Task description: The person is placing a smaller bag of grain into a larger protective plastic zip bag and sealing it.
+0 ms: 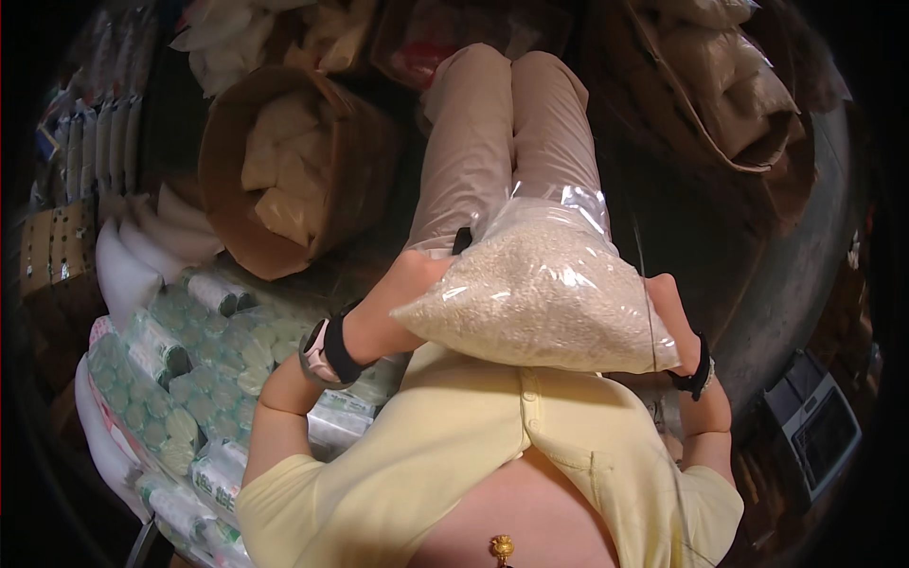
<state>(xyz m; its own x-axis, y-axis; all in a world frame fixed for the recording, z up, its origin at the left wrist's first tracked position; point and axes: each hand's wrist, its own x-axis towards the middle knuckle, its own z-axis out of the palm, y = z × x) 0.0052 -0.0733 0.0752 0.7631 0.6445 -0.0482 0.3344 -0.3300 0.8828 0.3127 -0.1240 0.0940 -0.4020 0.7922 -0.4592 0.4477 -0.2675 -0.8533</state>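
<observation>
A clear plastic bag full of small pale grains point(544, 298), which look like rice, is held up in front of my body over my legs. My left hand point(405, 286) grips its left side, with the fingers mostly hidden behind the plastic. At the opposite side, my right hand point(667, 310) holds the bag's right edge, and its fingers are largely covered too. The bag's upper end is loose, shiny plastic. A small black item point(462, 239) shows beside my left hand; I cannot make out what it is.
An open cardboard box point(222, 204) with filled bags stands ahead on the left. Another large carton point(653, 66) of bags is at the far right. Green-and-white wrapped packs point(185, 379) lie to my left. A grey device with a dark panel point(822, 431) is at right.
</observation>
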